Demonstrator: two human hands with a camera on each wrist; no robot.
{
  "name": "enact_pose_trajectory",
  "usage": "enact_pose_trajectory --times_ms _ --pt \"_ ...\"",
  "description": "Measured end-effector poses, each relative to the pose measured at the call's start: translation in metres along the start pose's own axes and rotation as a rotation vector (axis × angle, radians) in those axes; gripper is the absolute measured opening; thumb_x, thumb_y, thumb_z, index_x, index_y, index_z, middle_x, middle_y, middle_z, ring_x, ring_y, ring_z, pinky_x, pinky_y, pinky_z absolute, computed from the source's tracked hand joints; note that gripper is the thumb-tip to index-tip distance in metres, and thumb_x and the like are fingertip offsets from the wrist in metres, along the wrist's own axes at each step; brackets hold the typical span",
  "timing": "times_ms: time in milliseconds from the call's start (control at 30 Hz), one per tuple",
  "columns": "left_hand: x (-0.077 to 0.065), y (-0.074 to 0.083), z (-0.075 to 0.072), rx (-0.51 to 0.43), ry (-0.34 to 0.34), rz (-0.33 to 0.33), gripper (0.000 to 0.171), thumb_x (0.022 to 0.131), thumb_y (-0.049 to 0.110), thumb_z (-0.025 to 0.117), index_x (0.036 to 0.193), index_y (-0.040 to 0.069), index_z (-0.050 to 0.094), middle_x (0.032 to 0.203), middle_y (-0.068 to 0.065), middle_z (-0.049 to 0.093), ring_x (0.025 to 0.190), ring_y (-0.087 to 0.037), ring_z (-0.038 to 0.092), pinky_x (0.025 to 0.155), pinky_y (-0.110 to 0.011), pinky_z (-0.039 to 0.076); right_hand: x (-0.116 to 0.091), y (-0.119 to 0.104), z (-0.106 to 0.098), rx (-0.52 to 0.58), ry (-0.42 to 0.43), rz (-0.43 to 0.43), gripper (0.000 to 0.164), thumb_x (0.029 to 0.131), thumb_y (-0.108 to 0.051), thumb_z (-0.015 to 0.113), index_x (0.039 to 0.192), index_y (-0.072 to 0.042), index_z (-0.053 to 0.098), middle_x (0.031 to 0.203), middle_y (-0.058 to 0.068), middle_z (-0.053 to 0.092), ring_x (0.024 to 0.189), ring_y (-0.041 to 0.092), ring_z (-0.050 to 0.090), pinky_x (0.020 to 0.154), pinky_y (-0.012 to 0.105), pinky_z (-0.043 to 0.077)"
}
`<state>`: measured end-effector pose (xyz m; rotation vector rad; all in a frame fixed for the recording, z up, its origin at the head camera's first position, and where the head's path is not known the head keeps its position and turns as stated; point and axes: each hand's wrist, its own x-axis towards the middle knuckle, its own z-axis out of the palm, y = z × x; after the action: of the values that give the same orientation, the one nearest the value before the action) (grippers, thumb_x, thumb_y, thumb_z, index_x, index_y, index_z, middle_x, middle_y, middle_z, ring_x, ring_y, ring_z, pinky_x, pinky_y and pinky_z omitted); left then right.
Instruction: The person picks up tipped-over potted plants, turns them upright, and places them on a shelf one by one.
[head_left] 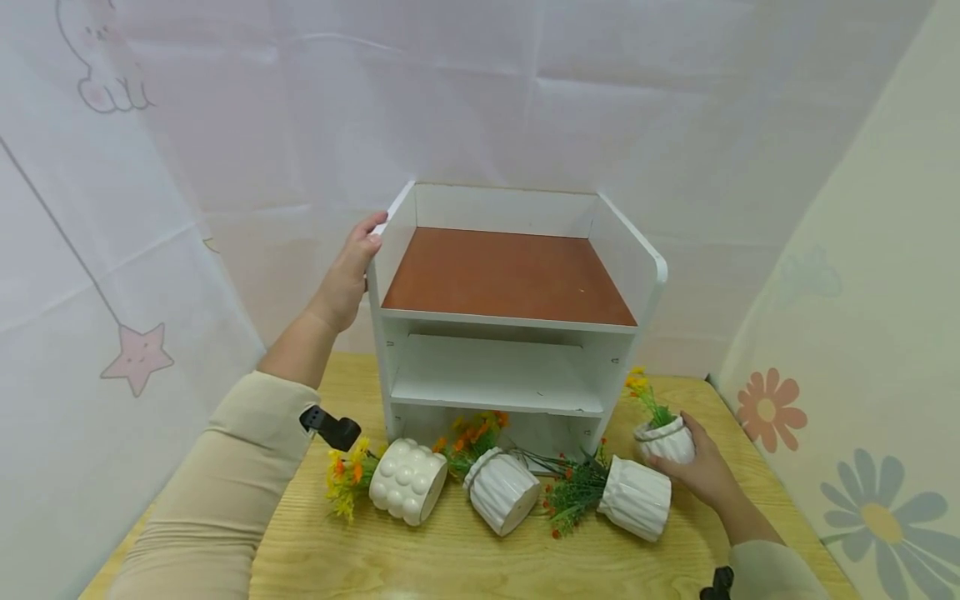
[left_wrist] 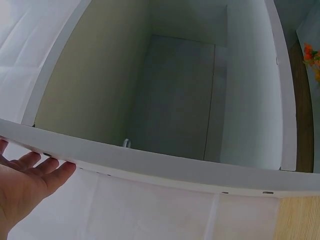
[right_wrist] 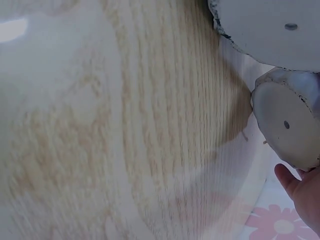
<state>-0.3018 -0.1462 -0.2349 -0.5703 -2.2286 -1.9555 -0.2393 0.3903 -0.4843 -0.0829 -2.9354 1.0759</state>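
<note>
A small white shelf unit (head_left: pixel 510 329) with a brown top board stands on the table. My left hand (head_left: pixel 345 279) rests against its left side panel; in the left wrist view the fingers (left_wrist: pixel 57 175) touch the panel's outer face. At the right, my right hand (head_left: pixel 701 467) grips a white ribbed flowerpot (head_left: pixel 670 442) with yellow flowers, thumb and fingers around its side. That pot's round base (right_wrist: pixel 285 122) shows in the right wrist view. Beside it, another ribbed flowerpot (head_left: pixel 636 498) with small red flowers lies on its side.
A pleated white flowerpot (head_left: pixel 501 492) with orange flowers and a bubble-textured flowerpot (head_left: pixel 408 482) with yellow flowers lie tipped before the shelf. The wooden table (head_left: pixel 420 567) runs underneath. A pale curtain (head_left: pixel 480 100) hangs behind, with a flower-printed one (head_left: pixel 862 292) at the right.
</note>
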Motion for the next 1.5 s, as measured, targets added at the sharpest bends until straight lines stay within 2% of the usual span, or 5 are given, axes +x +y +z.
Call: enact_pose_trajectory --times_ms 800,967,1100,1300,1500 --pt "0.000 -0.003 -0.002 -0.009 0.002 -0.001 0.062 0.098 0.039 0.023 0.157 0.022 0.014 0.149 -0.018 0.027 0.119 -0.022 0.037 0.095 -0.036 0.031 -0.012 0.009 -0.003 0.106 0.005 0.054 0.121 0.082 -0.035 0.077 0.154 -0.003 -0.014 0.153 0.042 0.005 0.138 0.060 0.016 0.107 0.071 0.023" --pt "-0.001 -0.003 -0.002 -0.007 -0.001 -0.003 0.061 0.099 0.039 0.022 0.157 0.022 0.014 0.150 -0.018 0.027 0.122 -0.024 0.036 0.097 -0.038 0.031 -0.015 0.011 -0.004 0.153 -0.004 0.085 0.121 0.083 -0.034 0.076 0.154 -0.005 -0.019 0.155 0.041 -0.003 0.140 0.059 0.011 0.108 0.071 0.020" --pt "-0.001 -0.003 -0.002 -0.016 -0.004 -0.005 0.061 0.099 0.040 0.022 0.157 0.022 0.013 0.149 -0.019 0.026 0.118 -0.020 0.038 0.095 -0.037 0.032 -0.018 0.012 -0.006 0.164 -0.015 0.108 0.121 0.085 -0.036 0.074 0.153 -0.007 -0.022 0.156 0.038 -0.009 0.141 0.059 0.007 0.110 0.070 0.017" --pt "-0.002 -0.003 -0.003 -0.022 -0.003 -0.006 0.061 0.099 0.040 0.022 0.157 0.022 0.014 0.147 -0.017 0.027 0.117 -0.019 0.038 0.098 -0.041 0.031 -0.024 0.016 -0.007 0.162 -0.017 0.112 0.119 0.087 -0.036 0.072 0.153 -0.007 -0.022 0.155 0.040 -0.008 0.140 0.060 0.008 0.110 0.070 0.018" --pt "-0.001 -0.003 -0.003 -0.012 0.004 -0.008 0.061 0.098 0.039 0.023 0.157 0.023 0.014 0.148 -0.017 0.028 0.117 -0.020 0.038 0.096 -0.038 0.032 -0.027 0.021 -0.007 0.165 -0.024 0.135 0.119 0.086 -0.039 0.072 0.153 -0.010 -0.023 0.155 0.039 -0.009 0.140 0.060 0.007 0.109 0.070 0.018"
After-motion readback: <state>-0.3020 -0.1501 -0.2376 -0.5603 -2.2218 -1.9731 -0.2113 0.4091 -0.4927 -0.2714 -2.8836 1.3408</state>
